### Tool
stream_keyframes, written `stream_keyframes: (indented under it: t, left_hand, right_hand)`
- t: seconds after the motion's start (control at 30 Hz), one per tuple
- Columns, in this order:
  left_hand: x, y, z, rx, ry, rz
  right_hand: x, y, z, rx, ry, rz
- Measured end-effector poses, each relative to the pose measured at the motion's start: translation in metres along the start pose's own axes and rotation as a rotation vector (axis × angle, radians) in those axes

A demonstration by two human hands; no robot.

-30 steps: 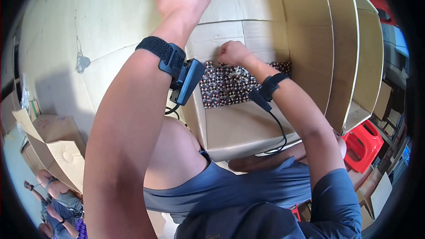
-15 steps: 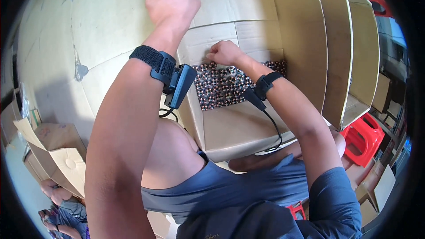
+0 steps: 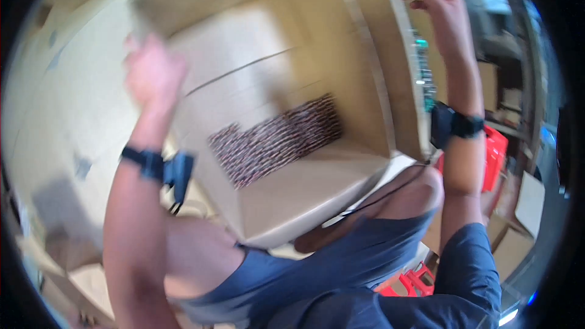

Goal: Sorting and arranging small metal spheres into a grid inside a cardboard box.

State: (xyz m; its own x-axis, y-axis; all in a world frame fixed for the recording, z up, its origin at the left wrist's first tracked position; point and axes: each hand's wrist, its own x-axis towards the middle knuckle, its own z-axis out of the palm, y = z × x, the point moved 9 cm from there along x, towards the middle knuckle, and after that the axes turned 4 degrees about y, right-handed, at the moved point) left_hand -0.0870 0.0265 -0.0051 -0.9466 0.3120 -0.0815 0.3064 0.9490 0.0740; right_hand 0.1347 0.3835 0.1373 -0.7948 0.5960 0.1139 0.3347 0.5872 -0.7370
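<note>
- From where I stand, the right hand (image 3: 440, 1) has just left the back edge of the patterned balls (image 3: 286, 140) and swung out past the box's right-hand panel (image 3: 384, 61), so I'd judge that neither hand is working those rows now
- Its fingers are bent loosely over the far end of that panel; I cannot tell whether anything sits between them
- The left hand (image 3: 153, 72) is still up by the left rim of the cardboard box (image 3: 268, 222), too smeared by motion to tell if its fingers are apart or pinching the edge
- The balls lie on the box floor, close to the near wall; being round, they point no particular way, but their block runs long from lower left to upper right, with a step in its back edge
- Greenish shiny pieces (image 3: 425, 73) show beyond the panel, below the right hand
</note>
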Motion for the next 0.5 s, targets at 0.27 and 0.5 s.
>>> stream_keyframes:
  t: [0.27,0.5]
  left_hand:
    - [-0.001,0.023,-0.006,-0.005,0.134,0.105]
    - [-0.001,0.026,-0.007,0.024,0.137,0.096]
  right_hand:
    - [-0.105,0.313,-0.114,-1.029,-0.226,0.651]
    - [-0.141,0.320,-0.106,-1.135,-0.037,0.630]
